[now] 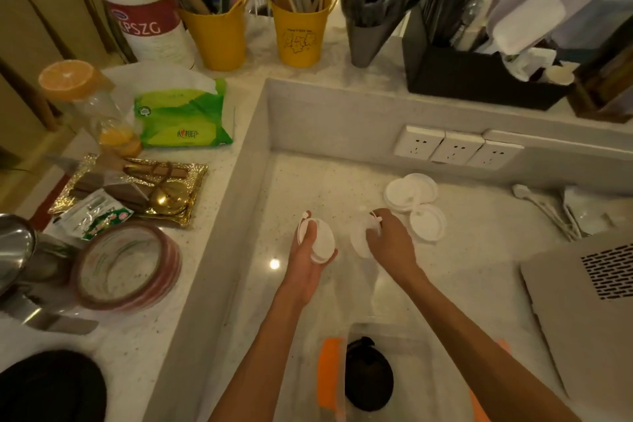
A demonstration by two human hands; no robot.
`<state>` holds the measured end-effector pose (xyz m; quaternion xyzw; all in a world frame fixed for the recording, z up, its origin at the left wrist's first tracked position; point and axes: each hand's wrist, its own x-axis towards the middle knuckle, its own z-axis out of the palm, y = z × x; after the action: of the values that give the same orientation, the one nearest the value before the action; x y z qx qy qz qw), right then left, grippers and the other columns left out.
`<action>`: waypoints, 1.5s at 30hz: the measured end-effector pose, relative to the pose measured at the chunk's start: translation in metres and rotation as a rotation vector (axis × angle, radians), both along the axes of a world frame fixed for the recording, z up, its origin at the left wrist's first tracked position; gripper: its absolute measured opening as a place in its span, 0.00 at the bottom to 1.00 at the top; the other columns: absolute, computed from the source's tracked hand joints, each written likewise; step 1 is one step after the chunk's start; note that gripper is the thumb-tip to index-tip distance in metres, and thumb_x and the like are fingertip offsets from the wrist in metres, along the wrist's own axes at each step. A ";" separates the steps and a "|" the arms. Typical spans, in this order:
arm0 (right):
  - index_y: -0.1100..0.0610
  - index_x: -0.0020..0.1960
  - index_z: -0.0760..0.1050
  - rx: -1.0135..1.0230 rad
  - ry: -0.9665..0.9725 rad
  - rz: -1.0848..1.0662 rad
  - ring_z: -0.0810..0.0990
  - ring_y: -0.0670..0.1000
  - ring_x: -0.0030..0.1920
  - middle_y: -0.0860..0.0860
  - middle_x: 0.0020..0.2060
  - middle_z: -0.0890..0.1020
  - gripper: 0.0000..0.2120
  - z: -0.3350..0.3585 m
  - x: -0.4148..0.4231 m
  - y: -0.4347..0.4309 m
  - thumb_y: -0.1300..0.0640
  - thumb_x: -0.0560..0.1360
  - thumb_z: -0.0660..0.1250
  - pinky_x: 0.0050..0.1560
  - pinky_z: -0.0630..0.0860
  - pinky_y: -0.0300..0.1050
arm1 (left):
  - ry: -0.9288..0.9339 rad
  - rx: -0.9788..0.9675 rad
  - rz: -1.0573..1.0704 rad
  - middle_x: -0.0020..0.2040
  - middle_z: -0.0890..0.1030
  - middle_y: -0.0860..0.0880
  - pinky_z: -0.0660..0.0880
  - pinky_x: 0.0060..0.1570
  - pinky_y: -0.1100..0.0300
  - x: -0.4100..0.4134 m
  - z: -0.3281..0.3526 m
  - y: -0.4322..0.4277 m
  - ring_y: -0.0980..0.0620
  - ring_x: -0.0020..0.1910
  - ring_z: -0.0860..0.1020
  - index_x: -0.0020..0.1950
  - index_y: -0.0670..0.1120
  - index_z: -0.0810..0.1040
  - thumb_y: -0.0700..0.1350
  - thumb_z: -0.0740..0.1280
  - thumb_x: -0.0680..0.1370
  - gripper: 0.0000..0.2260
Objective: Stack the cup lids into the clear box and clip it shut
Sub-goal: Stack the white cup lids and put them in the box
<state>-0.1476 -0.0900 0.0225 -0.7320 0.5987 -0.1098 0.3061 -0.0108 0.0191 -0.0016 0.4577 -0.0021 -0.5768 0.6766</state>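
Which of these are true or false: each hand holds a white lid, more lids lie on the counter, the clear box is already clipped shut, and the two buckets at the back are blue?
1. Each hand holds a white lid. True: the left hand grips white lids, and the right hand grips another lid.
2. More lids lie on the counter. True: loose lids sit beyond the right hand.
3. The clear box is clipped shut. False: the clear box stands open, with something black inside.
4. The buckets are blue. False: both buckets are yellow.
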 end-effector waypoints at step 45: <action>0.58 0.76 0.61 0.053 0.245 0.108 0.67 0.62 0.71 0.60 0.73 0.67 0.32 0.006 -0.081 -0.078 0.53 0.77 0.68 0.70 0.65 0.53 | 0.342 -0.077 -0.158 0.66 0.76 0.39 0.77 0.55 0.40 -0.041 0.019 -0.018 0.35 0.66 0.74 0.60 0.48 0.76 0.51 0.66 0.81 0.11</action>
<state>-0.2284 -0.1680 0.0284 -0.7627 0.5940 0.0132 0.2553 -0.0515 0.0007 0.0174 0.3250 0.0549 -0.6970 0.6368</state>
